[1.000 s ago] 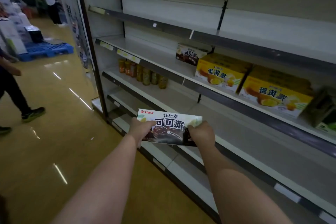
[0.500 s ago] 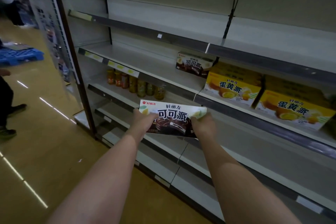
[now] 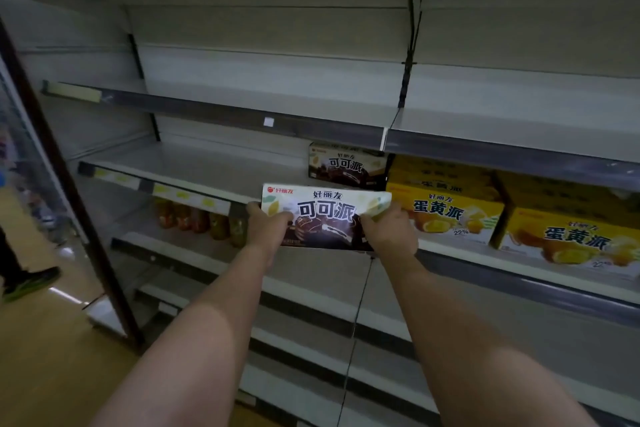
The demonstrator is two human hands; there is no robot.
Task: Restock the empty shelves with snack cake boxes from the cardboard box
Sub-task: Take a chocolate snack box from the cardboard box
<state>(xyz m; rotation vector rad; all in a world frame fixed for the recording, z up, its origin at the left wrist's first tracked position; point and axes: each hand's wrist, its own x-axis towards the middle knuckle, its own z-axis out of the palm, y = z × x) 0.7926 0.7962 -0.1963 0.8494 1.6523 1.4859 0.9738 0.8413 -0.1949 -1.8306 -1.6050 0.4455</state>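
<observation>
— Well, what fills most of the view?

— A grey shelving unit (image 3: 242, 104) with several tiers. The upper tiers carry nothing but a few price tags along their front edges.

— And the middle shelf (image 3: 194, 163)?

— On its right part stand two yellow egg-yolk pie boxes (image 3: 446, 208) side by side, close to the front edge. Just left of them, set further back, stands a dark cocoa pie box on the shelf (image 3: 346, 163).

— Where is the box being stocked?

— The held cocoa pie box (image 3: 325, 218) is in the air right at the front edge of that middle shelf, label facing the camera, in front of the shelved cocoa box and just left of the nearer yellow one.

— How do the hands stand?

— The left hand (image 3: 266, 229) grips the box's left end, thumb across the front face. The right hand (image 3: 389, 232) grips the right end, fingers curled round it. Both forearms reach up from the bottom edge.

— Anything smaller?

— A row of jars (image 3: 201, 222) on the tier below, near its left end. At the far left, on the yellow floor, a passer-by's dark shoe (image 3: 29, 282).
</observation>
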